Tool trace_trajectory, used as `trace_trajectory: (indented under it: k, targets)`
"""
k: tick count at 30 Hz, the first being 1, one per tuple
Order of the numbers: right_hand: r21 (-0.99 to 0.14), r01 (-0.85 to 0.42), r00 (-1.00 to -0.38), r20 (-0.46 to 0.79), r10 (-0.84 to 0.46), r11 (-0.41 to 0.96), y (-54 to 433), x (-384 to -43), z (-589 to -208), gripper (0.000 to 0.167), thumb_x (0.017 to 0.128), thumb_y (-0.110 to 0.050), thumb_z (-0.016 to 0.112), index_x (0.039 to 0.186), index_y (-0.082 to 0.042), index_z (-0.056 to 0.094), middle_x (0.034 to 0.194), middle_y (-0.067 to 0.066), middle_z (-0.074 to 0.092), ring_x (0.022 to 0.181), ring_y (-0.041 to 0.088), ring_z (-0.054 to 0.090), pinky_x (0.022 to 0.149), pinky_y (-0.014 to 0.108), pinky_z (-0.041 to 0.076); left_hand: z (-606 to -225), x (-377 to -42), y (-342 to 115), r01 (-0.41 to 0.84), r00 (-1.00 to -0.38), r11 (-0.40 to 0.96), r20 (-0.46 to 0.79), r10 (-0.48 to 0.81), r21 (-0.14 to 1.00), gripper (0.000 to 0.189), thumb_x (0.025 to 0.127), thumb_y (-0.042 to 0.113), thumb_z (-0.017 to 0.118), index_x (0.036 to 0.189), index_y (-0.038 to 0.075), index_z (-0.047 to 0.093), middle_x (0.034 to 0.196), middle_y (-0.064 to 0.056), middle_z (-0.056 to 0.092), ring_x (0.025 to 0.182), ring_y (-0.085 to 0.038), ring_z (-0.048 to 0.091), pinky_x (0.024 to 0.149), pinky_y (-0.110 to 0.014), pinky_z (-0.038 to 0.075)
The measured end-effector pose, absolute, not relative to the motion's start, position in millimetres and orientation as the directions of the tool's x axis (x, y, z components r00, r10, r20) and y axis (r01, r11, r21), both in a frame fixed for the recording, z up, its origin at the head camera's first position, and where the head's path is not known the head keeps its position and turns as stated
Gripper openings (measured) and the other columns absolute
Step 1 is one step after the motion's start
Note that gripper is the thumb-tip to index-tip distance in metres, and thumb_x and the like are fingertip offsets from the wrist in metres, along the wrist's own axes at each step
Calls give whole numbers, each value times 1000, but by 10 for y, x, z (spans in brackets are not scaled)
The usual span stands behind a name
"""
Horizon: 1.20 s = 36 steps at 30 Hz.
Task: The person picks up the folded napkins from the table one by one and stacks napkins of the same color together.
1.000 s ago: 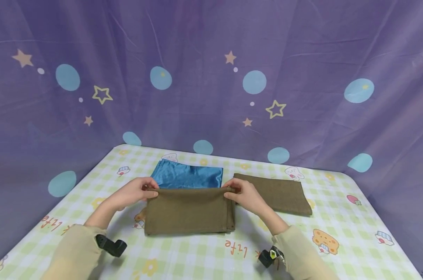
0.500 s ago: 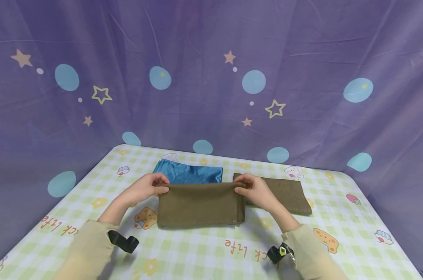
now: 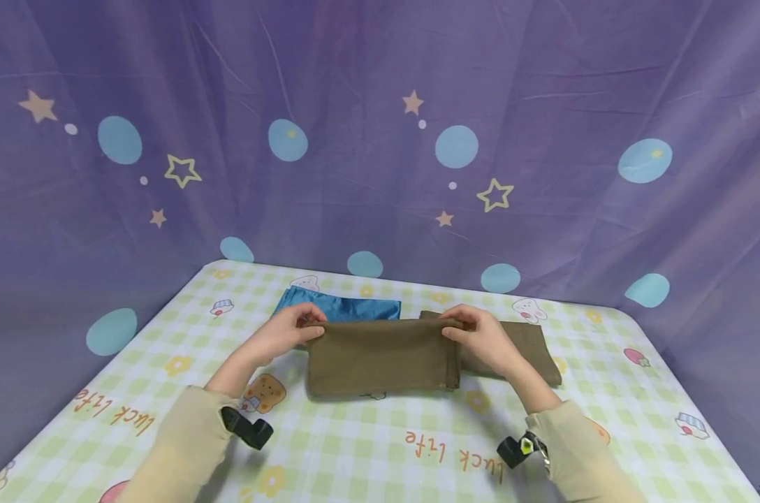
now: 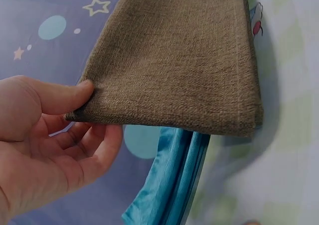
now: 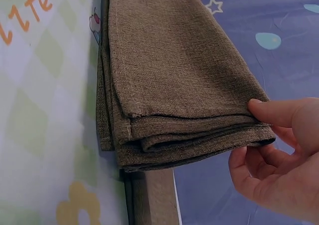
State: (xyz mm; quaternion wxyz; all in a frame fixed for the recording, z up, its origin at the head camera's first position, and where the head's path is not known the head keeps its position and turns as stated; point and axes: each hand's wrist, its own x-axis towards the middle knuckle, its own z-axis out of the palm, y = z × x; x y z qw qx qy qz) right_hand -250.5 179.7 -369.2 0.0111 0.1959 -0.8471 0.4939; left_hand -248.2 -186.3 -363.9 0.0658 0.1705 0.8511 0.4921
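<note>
A folded brown cloth (image 3: 380,356) is held up at its far edge above the table. My left hand (image 3: 292,330) pinches its far left corner, thumb on top (image 4: 75,93). My right hand (image 3: 477,335) pinches the far right corner (image 5: 259,130), thumb on top and fingers underneath. The cloth's near edge rests on the table. Behind it lies a folded shiny blue cloth (image 3: 339,307), also seen under the brown cloth in the left wrist view (image 4: 174,180). A second folded brown cloth (image 3: 524,346) lies to the right, partly under my right hand.
The table carries a green-and-white checked cover (image 3: 367,447) with cartoon prints and lettering. A purple curtain (image 3: 380,140) with stars and dots hangs right behind the table. Black wrist mounts (image 3: 248,427) sit on both sleeves.
Both hands have carried the folded brown cloth away from me and to the right, so it now covers more of the blue cloth and overlaps the second brown cloth.
</note>
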Motion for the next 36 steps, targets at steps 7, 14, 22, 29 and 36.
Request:
trace_trajectory:
  k: [7, 14, 22, 29, 36]
  targets:
    - [-821, -337, -930, 212, -301, 461, 1938, -2480, -3613, 22, 94, -12, 68, 114, -3, 68, 111, 11, 69, 96, 22, 62, 84, 38, 48, -3624, -2520, -1686, 207, -944, 486, 44, 327, 849, 15, 100, 7, 56, 113, 0, 61, 106, -12, 59, 90, -22, 57, 82, -50, 52]
    - [-821, -315, -942, 210, -260, 476, 2108, -2480, -3570, 24, 95, -12, 67, 116, -2, 67, 113, 13, 67, 96, 21, 61, 82, 35, 47, -3589, -2557, -1472, 207, -948, 465, 60, 312, 861, 16, 101, 7, 55, 115, 2, 62, 110, -12, 60, 92, -23, 57, 83, -52, 50]
    - [-807, -297, -954, 230, -192, 510, 2279, -2509, -3577, 25, 94, -10, 68, 116, 1, 67, 109, 14, 69, 92, 17, 63, 81, 27, 47, -3587, -2616, -1251, 216, -951, 446, 85, 297, 868, 15, 100, 5, 57, 113, 2, 64, 107, -12, 62, 90, -23, 57, 83, -53, 50]
    - [-788, -290, -957, 243, -158, 544, 2418, -2500, -3557, 27, 95, -11, 67, 118, 2, 67, 108, 15, 66, 92, 15, 60, 79, 23, 47, -3614, -2678, -1074, 202, -955, 406, 86, 284, 891, 16, 98, 5, 59, 113, 1, 65, 105, -11, 63, 88, -21, 58, 83, -51, 52]
    - [-761, -273, -961, 248, -126, 588, 2542, -2507, -3544, 28, 96, -13, 67, 119, 3, 66, 112, 18, 68, 97, 13, 60, 80, 19, 47, -3589, -2730, -931, 213, -950, 384, 99, 297, 898, 16, 97, 5, 62, 112, 2, 66, 103, -10, 64, 86, -21, 59, 80, -48, 53]
